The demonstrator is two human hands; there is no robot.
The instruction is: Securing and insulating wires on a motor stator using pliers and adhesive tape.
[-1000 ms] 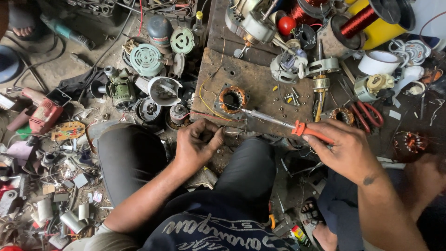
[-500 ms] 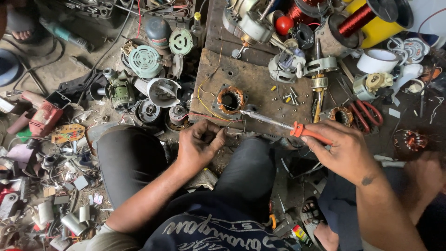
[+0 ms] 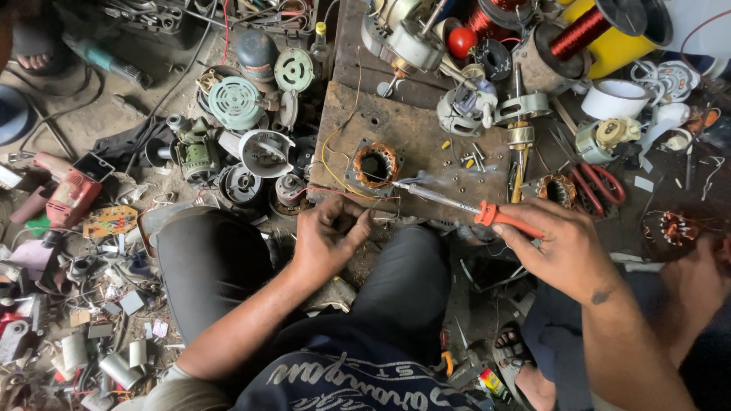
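A view from above shows a person sitting on a workshop floor, knees drawn up in dark trousers, working at the near edge of a worn wooden board (image 3: pixel 426 129).

The right hand (image 3: pixel 563 247) is closed around the orange plastic handle of a soldering iron (image 3: pixel 464 204). Its thin metal shaft runs up and to the left, and the tip sits just beside a small square motor stator wound with copper wire (image 3: pixel 375 165), which lies flat on the board. A faint wisp of smoke hangs near the tip.

The left hand (image 3: pixel 327 240) is curled nearly shut at the board's near edge, fingertips pinched together on thin wires (image 3: pixel 346 192) that lead up to the stator. How firmly it grips them is too small to tell.

Further back on the board lie a grey motor housing (image 3: pixel 466 110) and a steel rotor shaft (image 3: pixel 520 137). To the right sit red-handled pliers (image 3: pixel 601 183), a roll of white tape (image 3: pixel 615 99) and a spool of red copper wire (image 3: pixel 579 32) against a yellow drum.

On the floor to the left are green fan grilles (image 3: pixel 236 103), loose motor parts and a red power tool (image 3: pixel 68 199), well apart from both hands.
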